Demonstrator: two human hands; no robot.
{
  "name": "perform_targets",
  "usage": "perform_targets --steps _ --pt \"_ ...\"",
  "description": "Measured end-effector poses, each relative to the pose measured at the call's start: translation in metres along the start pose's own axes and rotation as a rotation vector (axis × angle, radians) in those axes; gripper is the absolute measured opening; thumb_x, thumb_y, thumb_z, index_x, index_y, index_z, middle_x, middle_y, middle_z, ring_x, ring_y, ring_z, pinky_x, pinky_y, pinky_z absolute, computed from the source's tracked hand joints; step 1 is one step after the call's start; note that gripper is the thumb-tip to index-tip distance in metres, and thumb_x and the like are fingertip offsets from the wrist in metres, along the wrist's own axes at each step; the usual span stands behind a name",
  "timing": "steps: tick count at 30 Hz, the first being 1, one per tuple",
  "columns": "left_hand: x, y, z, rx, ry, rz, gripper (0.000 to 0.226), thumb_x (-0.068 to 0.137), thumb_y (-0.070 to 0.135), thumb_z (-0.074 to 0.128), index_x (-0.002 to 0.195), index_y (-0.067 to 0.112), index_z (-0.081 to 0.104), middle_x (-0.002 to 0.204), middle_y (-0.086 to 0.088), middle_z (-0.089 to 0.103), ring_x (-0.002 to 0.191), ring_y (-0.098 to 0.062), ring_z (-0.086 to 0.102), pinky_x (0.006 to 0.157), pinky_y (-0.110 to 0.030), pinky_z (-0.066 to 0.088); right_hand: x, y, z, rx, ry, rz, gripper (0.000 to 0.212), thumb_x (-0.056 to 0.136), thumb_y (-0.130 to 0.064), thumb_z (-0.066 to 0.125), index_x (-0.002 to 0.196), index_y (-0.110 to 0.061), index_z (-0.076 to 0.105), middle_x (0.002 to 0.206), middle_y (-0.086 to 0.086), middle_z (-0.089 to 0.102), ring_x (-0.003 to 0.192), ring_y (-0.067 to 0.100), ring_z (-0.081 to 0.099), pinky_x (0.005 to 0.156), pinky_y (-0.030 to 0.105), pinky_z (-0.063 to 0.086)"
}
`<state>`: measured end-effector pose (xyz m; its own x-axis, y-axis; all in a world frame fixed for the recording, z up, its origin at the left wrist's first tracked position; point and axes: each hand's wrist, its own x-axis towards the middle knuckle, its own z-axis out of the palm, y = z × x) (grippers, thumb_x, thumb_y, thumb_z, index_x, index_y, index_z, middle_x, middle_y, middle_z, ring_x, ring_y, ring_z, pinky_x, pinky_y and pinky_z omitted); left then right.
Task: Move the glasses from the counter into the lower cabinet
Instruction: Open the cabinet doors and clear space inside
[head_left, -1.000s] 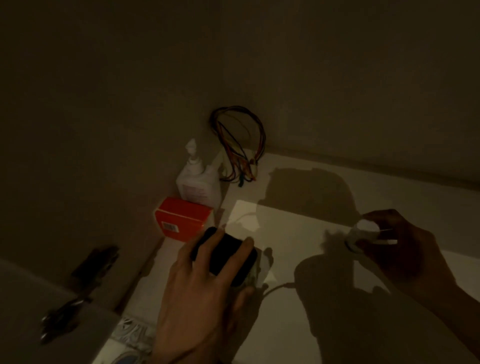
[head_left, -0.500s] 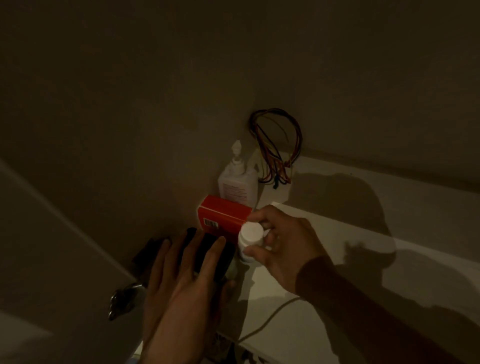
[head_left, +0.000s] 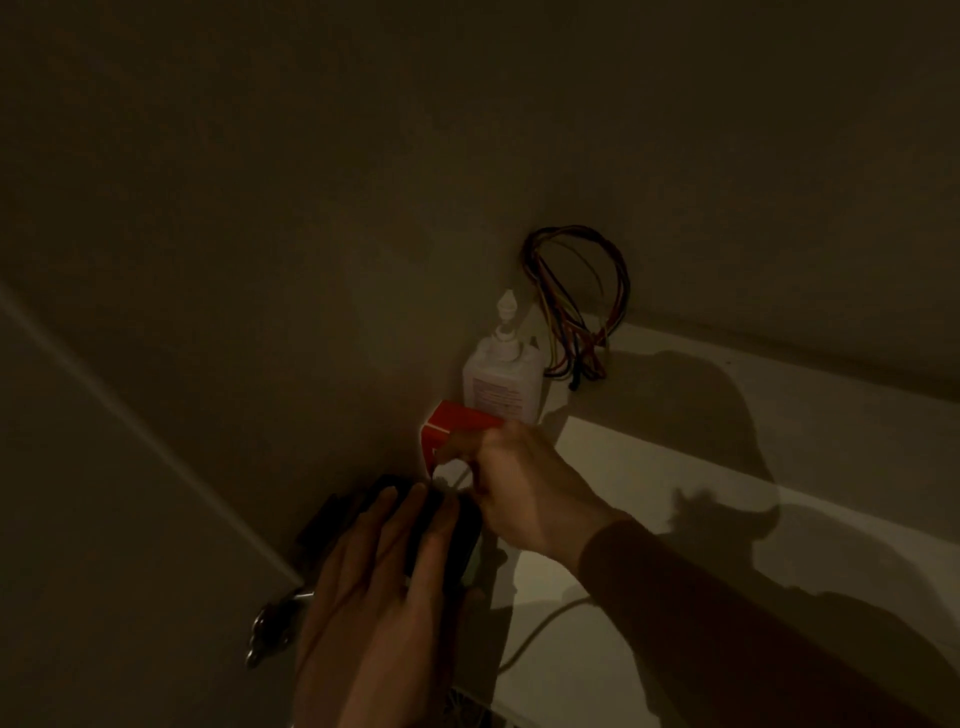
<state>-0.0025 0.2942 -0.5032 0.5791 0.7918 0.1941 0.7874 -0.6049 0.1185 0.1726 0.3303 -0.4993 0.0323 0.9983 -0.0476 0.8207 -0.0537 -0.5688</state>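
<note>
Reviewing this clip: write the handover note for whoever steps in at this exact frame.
Left hand: fingers laid over a black object at the shelf's left edge.
Right hand: fingers curled in front of the red box; whatever it holds is hidden.
Behind the box, a white bottle and a wire bundle sit in the corner. A pale cord trails across the white shelf.
No glasses clearly visible; the light is too dim to say what is done. Verify before continuing.

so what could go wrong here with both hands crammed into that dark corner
The right hand is curled beside the red box, hiding whatever it holds; it could knock the box or the white bottle behind. The left hand rests on a black object at the shelf edge, which might slip off.
</note>
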Motion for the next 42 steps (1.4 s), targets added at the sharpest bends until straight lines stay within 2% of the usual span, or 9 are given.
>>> perform_targets --steps 5,7,10,13,18,23,27,31,42 --pt "-0.007 -0.006 0.004 0.022 -0.007 0.017 0.100 0.040 0.039 0.100 0.132 0.018 0.066 0.135 -0.009 0.064 0.126 -0.035 0.058 0.100 -0.049 0.045 0.017 0.000 -0.003 -0.086 -0.119 -0.076 0.047 0.092 -0.004 0.069 0.136 -0.016 0.061 0.149 0.003 0.052 0.139 0.022 0.045 0.119 0.032 0.029" --pt "-0.008 -0.007 0.005 0.049 0.062 0.041 0.080 0.056 0.040 0.092 0.129 0.018 0.069 0.133 -0.010 0.066 0.124 -0.036 0.060 0.095 -0.052 0.046 0.020 -0.003 -0.003 -0.174 -0.158 -0.102 0.047 0.098 -0.009 0.059 0.144 -0.010 0.051 0.155 0.009 0.044 0.144 0.026 0.037 0.117 0.032 0.023" --pt "-0.008 -0.007 0.003 0.043 0.137 0.053 0.063 0.072 0.045 0.059 0.127 0.016 0.070 0.131 -0.010 0.067 0.122 -0.037 0.061 0.093 -0.056 0.051 0.026 -0.018 -0.008 -0.168 -0.186 -0.065 0.036 0.102 -0.017 0.053 0.136 -0.009 0.059 0.144 0.016 0.053 0.132 0.033 0.049 0.107 0.036 0.037" --pt "-0.006 -0.005 0.002 0.020 0.130 0.064 0.065 0.076 0.051 0.051 0.127 0.015 0.070 0.131 -0.011 0.066 0.122 -0.038 0.061 0.093 -0.058 0.052 0.028 -0.025 -0.014 -0.103 -0.230 -0.100 0.032 0.099 -0.019 0.059 0.131 -0.020 0.065 0.139 0.006 0.056 0.126 0.025 0.053 0.104 0.033 0.045" --pt "-0.004 -0.006 0.003 0.015 0.132 0.067 0.070 0.076 0.058 0.049 0.128 0.015 0.069 0.132 -0.013 0.066 0.124 -0.039 0.059 0.104 -0.043 0.040 0.008 -0.009 -0.030 0.123 0.014 -0.112 0.043 0.091 -0.008 0.068 0.130 -0.026 0.063 0.127 0.000 0.065 0.113 0.017 0.062 0.097 0.037 0.053" --pt "0.008 0.013 -0.003 0.006 0.101 0.079 0.075 0.080 0.068 0.046 0.136 0.020 0.063 0.136 -0.013 0.063 0.125 -0.040 0.058 0.108 -0.050 0.035 -0.056 0.040 -0.045 -0.033 0.550 -0.032 0.041 0.095 -0.046 0.062 0.121 -0.016 0.070 0.119 0.005 0.070 0.109 0.018 0.064 0.091 0.041 0.056" --pt "0.028 0.058 0.000 -0.089 0.024 0.231 0.078 0.085 0.069 0.042 0.148 0.023 0.050 0.152 -0.013 0.047 0.142 -0.040 0.039 0.117 -0.056 0.025 -0.110 0.078 -0.037 -0.145 0.306 0.382 0.076 0.093 -0.074 0.022 0.153 -0.031 0.038 0.165 0.006 0.026 0.153 0.028 0.018 0.121 0.057 0.019" --pt "0.053 0.125 0.025 -0.096 -0.169 0.357 0.089 0.082 0.087 0.012 0.159 0.041 0.008 0.169 0.000 0.002 0.153 -0.028 -0.016 0.121 -0.054 -0.007 -0.165 0.119 -0.043 -0.377 0.237 0.640 0.084 0.079 -0.081 -0.015 0.155 -0.048 -0.002 0.169 0.000 -0.016 0.154 0.028 -0.016 0.119 0.067 -0.003" --pt "0.099 0.210 0.085 -0.064 -0.443 0.478 0.113 0.065 0.100 0.028 0.156 0.046 -0.009 0.168 0.003 -0.015 0.152 -0.032 -0.019 0.118 -0.064 -0.008 -0.257 0.166 -0.052 -0.386 0.149 0.952 0.089 0.072 -0.090 -0.010 0.152 -0.051 -0.017 0.167 0.003 -0.024 0.151 0.036 -0.024 0.111 0.077 -0.009"
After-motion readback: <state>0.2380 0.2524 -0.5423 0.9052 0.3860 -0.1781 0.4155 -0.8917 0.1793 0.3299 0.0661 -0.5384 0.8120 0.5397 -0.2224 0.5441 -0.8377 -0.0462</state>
